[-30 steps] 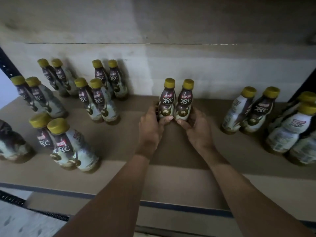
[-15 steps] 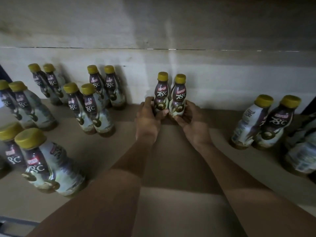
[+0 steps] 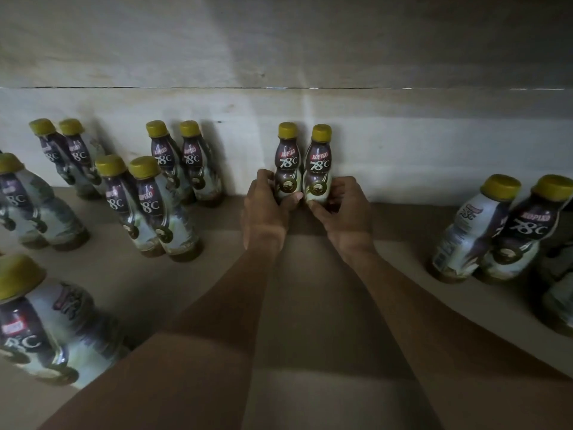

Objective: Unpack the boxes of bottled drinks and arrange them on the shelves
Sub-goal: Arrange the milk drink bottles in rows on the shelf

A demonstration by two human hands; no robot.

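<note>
Two coffee bottles with yellow caps and dark labels stand upright side by side against the white back wall of the shelf. My left hand (image 3: 266, 209) grips the lower part of the left bottle (image 3: 287, 162). My right hand (image 3: 347, 215) grips the lower part of the right bottle (image 3: 320, 166). Both bottles rest on the brown shelf board (image 3: 310, 290), touching each other.
Pairs of the same bottles stand in rows at the left: a back pair (image 3: 183, 162), a nearer pair (image 3: 145, 206), and more at the far left (image 3: 37, 321). Another group stands at the right (image 3: 499, 228). The shelf above (image 3: 279, 41) hangs low overhead.
Both hands have pushed the two bottles further back along the shelf until they stand against the back wall. The camera has moved in closer.
</note>
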